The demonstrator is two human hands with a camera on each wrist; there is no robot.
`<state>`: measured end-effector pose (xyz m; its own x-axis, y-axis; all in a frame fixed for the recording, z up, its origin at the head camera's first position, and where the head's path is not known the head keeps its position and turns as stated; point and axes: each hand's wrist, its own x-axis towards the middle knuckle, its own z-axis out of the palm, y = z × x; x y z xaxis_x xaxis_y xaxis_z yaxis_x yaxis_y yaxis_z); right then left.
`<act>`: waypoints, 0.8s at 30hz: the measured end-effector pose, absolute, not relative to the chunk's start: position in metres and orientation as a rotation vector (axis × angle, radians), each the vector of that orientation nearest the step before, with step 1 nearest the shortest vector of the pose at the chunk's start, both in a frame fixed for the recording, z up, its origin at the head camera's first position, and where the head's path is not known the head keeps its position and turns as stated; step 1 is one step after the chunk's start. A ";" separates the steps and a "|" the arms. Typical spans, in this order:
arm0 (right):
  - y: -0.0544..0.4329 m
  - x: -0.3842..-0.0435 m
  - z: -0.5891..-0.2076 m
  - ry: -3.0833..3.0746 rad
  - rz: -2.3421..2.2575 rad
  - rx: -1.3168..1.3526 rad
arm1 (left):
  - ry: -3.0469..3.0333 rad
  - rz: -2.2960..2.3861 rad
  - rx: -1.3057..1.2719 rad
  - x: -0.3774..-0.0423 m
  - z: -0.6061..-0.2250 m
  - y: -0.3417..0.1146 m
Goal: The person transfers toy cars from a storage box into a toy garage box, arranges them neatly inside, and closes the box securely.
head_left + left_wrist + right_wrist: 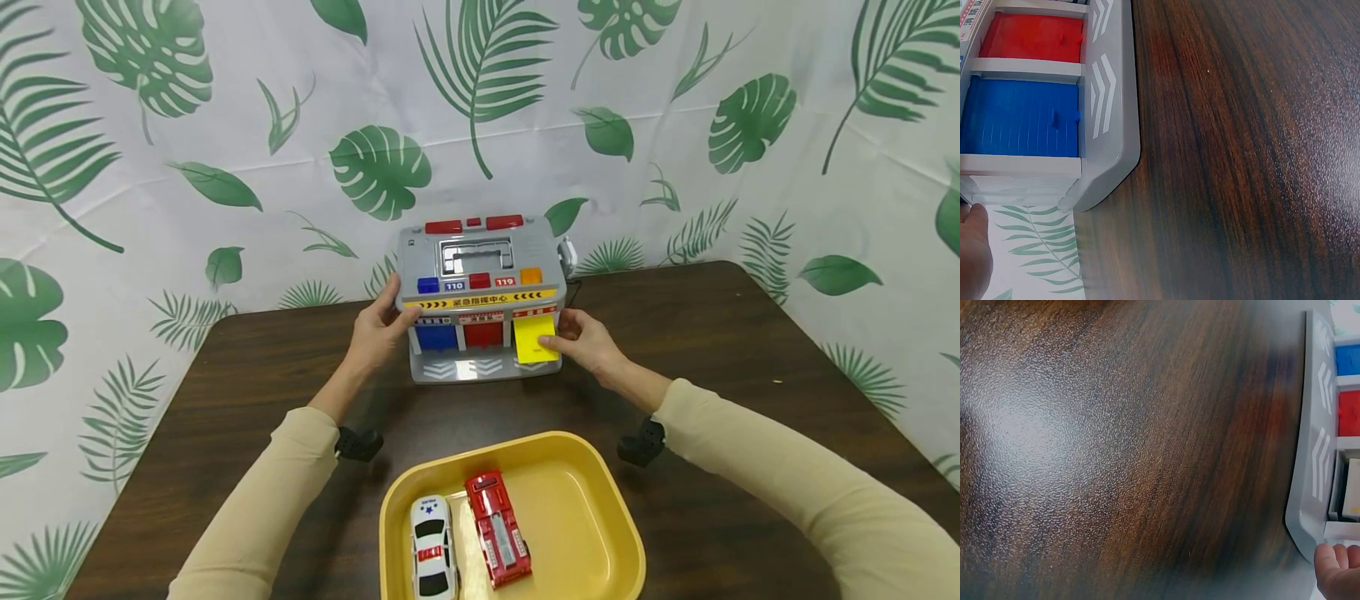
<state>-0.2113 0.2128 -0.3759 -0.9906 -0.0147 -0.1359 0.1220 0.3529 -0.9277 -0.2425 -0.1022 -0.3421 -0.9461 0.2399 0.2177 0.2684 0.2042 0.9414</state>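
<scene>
A grey toy rescue station [480,302] stands at the back of the table, with blue, red and yellow garage doors along its front. At its left front corner my left hand [372,332] grips the housing, thumb on the front edge and fingers along the side. My right hand [596,346] is at the opposite end, its thumb on the yellow door [534,327] and its other fingers curled beside the station. This door tilts outward. In the right wrist view, a whitish object [1352,487] shows inside that bay. The blue door [1022,117] and red door [1035,37] are down.
Nearer to me, a yellow tray [573,492] holds a white police car [432,542] and a red fire truck [497,525]. The dark wooden table [285,358] runs back to a leaf-patterned cloth [300,100]. A small grey part [567,257] sticks out from the station's right side.
</scene>
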 end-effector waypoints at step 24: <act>0.208 -0.217 -0.388 2.585 -1.699 0.064 | -2.382 -1.877 -0.541 -0.262 -0.367 -0.108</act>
<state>-0.2169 0.2081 -0.3875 -0.9980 0.0083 -0.0626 0.0608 0.3964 -0.9161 -0.2621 -0.1082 -0.3670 -0.9365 0.2341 0.2611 0.3087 0.1966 0.9306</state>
